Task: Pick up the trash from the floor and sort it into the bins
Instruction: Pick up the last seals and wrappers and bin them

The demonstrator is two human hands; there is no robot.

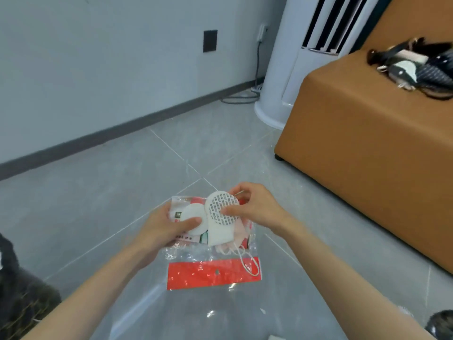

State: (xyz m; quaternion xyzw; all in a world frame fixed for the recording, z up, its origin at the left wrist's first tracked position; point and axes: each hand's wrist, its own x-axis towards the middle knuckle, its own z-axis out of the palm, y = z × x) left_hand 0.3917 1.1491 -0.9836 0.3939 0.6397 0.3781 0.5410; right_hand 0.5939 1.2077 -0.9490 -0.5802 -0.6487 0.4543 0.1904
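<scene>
I hold a bundle of trash above the grey floor, at the lower middle of the head view. My left hand [163,230] grips a clear plastic bag with a red header strip [213,274] and pins a white round pad [193,217] against it with the thumb. My right hand [255,207] pinches a white face mask printed with rows of small text [221,218]. Pale pink masks [235,238] lie under it, and white ear loops [248,265] dangle over the red strip. No bins are in view.
An orange sofa block [367,155] fills the right side, with a black-and-white bag [414,69] on top. A white standing air conditioner [294,57] and loose cables [241,98] are at the back wall. A dark object [22,285] sits at lower left.
</scene>
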